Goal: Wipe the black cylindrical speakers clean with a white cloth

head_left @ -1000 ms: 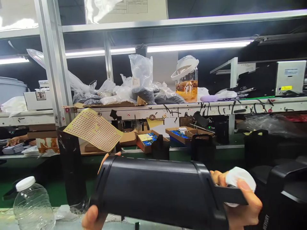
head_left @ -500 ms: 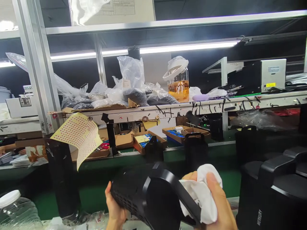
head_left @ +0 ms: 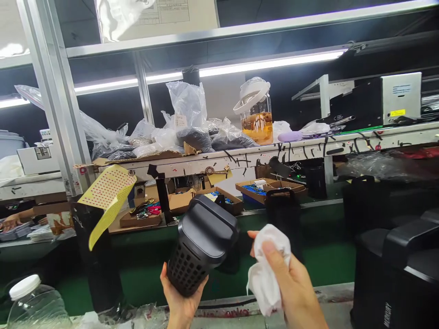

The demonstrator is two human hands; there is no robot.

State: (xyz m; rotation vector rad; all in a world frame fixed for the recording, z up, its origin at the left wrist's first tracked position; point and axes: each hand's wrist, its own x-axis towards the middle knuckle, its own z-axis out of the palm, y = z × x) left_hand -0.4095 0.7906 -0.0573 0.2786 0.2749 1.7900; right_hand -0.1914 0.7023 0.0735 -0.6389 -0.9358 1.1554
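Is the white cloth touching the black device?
No, a gap shows between the white cloth in the right hand and the black device in the left hand.

The word "MERKURY" is written on the black box (head_left: 375, 278) at right. Labels on the plastic bag (head_left: 187, 107) and the silver box (head_left: 401, 98) are too small for reading.

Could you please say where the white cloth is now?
In the head view, the white cloth is in the person's right hand, right of the black device.
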